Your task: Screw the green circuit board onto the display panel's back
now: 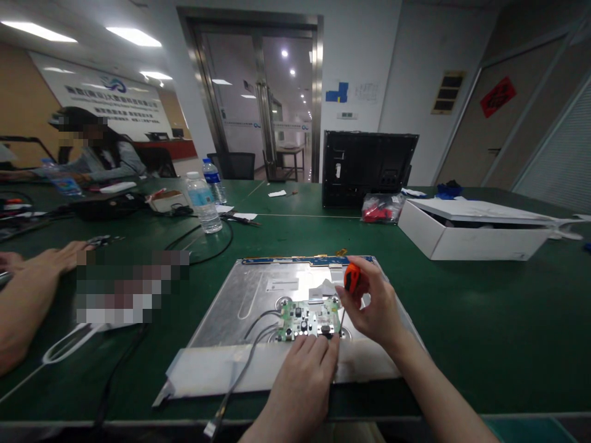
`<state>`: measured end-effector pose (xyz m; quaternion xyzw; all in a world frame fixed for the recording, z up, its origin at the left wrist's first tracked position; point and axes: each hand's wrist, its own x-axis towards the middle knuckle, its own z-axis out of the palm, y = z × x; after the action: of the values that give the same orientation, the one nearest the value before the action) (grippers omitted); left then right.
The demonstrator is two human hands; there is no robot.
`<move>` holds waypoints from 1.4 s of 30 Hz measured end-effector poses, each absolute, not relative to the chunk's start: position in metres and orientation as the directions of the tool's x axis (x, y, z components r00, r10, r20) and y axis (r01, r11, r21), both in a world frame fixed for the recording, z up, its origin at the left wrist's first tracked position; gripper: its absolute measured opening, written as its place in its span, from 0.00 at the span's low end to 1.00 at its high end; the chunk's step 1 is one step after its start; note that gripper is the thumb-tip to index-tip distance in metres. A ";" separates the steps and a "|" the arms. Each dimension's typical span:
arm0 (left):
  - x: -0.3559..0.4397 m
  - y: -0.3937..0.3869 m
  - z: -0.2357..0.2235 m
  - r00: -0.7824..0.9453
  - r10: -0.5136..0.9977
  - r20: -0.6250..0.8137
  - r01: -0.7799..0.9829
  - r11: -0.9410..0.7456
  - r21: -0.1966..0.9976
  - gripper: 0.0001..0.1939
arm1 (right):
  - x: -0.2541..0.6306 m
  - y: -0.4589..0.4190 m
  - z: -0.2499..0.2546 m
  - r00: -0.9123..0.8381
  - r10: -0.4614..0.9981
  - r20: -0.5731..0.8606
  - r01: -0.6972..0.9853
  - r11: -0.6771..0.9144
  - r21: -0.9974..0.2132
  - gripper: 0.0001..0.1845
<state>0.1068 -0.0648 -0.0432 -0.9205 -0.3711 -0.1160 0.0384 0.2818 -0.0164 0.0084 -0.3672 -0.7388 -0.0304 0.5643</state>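
Observation:
A green circuit board (308, 317) lies on the metal back of a flat display panel (244, 301) in front of me. My right hand (376, 307) is closed around the orange and black handle of a screwdriver (352, 278). Its thin shaft points down to the board's right edge. My left hand (307, 372) is closed at the near edge of the board, fingers bent and side by side against it; their tips are partly hidden. Grey cables (252, 357) run from the board's left side toward the table's front edge. A blue circuit strip (295, 261) lines the panel's far edge.
On the green table (484, 320) stand a white box (480, 237), a black monitor casing (369, 169), a plastic bag with red contents (381, 209) and water bottles (203, 203). Another person's arm (37, 289) rests at left; someone sits farther back.

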 end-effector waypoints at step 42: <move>0.108 -0.065 -0.043 0.695 0.662 0.280 0.687 -0.727 0.015 0.23 | 0.282 -0.018 0.013 -0.089 0.478 0.874 0.603 0.724 -0.334 0.23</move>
<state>0.1079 -0.0651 -0.0428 -0.9195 -0.3668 -0.1342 0.0451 0.2823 -0.0179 0.0126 -0.3671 -0.7359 -0.0552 0.5663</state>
